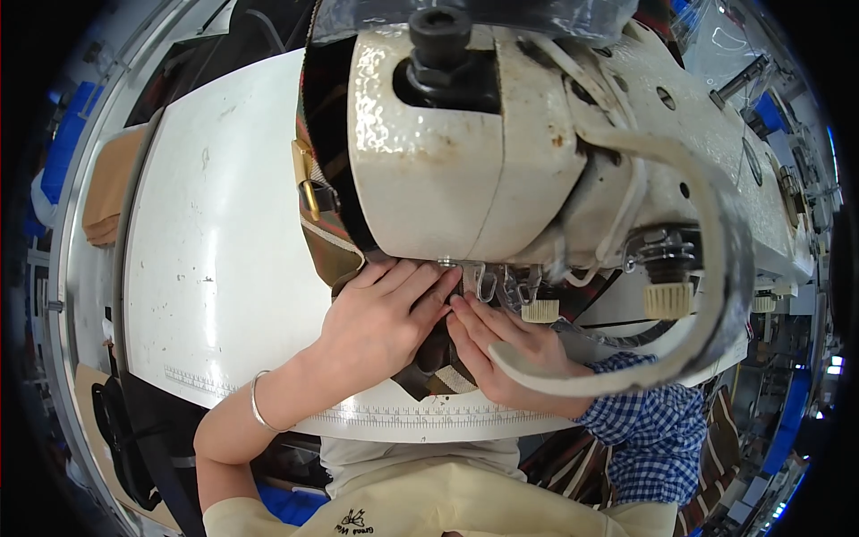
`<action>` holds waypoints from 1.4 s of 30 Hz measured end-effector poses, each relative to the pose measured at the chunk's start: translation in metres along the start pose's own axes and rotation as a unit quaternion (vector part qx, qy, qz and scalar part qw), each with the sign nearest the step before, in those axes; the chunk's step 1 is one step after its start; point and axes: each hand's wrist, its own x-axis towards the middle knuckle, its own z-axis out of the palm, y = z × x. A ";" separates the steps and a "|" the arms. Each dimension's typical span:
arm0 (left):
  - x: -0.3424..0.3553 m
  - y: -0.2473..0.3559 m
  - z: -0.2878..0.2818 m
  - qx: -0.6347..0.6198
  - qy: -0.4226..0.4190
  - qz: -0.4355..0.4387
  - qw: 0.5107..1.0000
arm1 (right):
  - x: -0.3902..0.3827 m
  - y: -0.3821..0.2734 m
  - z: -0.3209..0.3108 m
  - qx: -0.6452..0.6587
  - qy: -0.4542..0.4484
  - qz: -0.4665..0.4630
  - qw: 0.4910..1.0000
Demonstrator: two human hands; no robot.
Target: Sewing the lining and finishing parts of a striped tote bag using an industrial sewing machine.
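A white industrial sewing machine (429,179) fills the upper middle, with its presser-foot area just above my fingertips. A dark olive and red plaid fabric piece (327,242) with a brass buckle (310,199) runs along the machine's left side and under it. My left hand (389,318), a bracelet on its wrist, presses and pinches the dark fabric beside the needle area, its fingers closed together. My right hand (514,353) holds the same fabric just right of it, fingers together and partly behind a curved white machine bar (608,376). The needle itself is hidden.
The white worktable (206,268) has a printed ruler along its front edge. Folded tan pieces (112,183) lie beyond its left edge, and a black strap item (116,438) rests at lower left. Striped fabric (716,438) hangs at lower right. Blue bins (67,143) stand at the sides.
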 end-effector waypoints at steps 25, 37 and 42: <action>-0.002 -0.005 -0.004 0.032 0.004 0.022 0.999 | -0.125 0.057 -0.057 0.759 0.455 0.307 0.350; -0.026 0.008 -0.033 -0.079 0.026 0.012 0.996 | -0.079 -0.050 -0.080 0.608 0.212 0.369 0.671; -0.043 -0.002 -0.021 0.021 0.070 0.141 0.987 | -0.031 -0.012 -0.030 -0.191 0.123 -0.008 0.974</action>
